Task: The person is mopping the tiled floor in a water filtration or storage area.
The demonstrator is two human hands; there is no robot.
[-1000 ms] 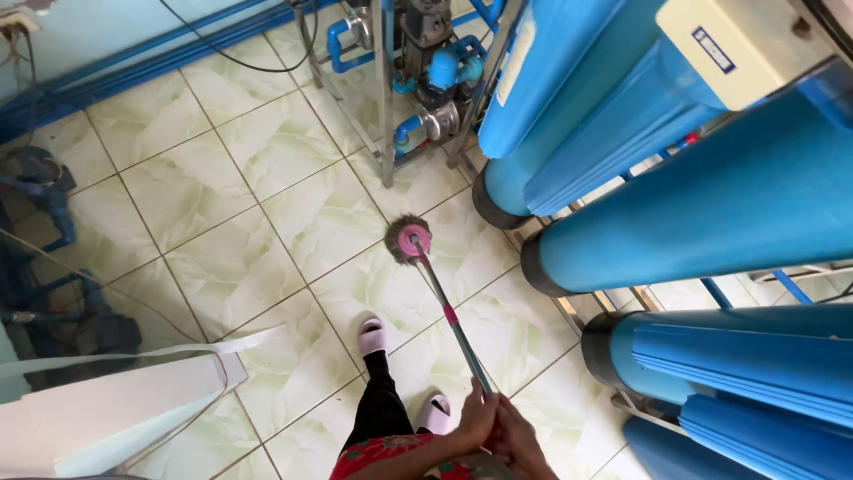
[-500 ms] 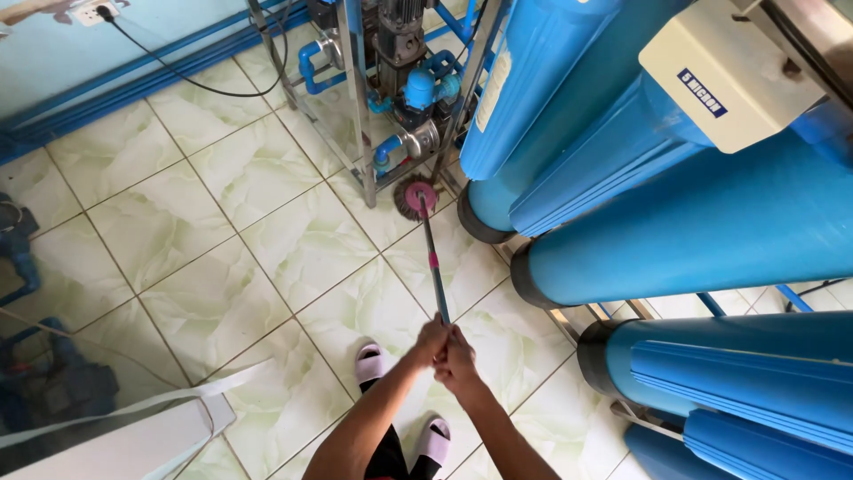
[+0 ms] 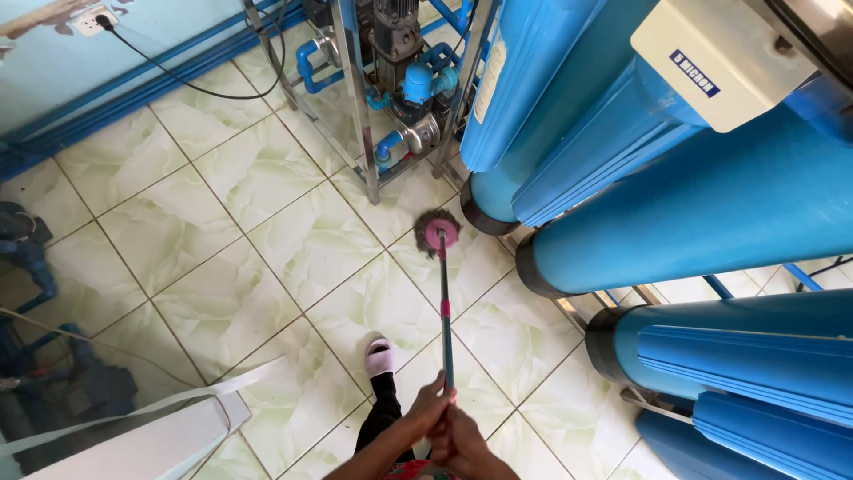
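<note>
Taking the mop head as the fixed mark — a round pink cap over dark strands, lying flat on the pale green tiled floor — the far left holds a light blue wall with a socket and a black cable trailing toward the pump frame, and low on that side a white panel edge well apart from the mop. Nearer, down and to the left of the mop head, a foot in a white slipper stands on the tiles beside the handle. The mop handle runs almost straight down from the head to the hands: the left hand is closed round it, and the right hand wraps it just below, the two touching. Above the mop head stands a metal frame carrying a pump and blue pipe fittings — its legs come down close to the strands. To the right, large blue tanks crowd in, their dark bases just beside the mop head, with a cream filter housing above them.
</note>
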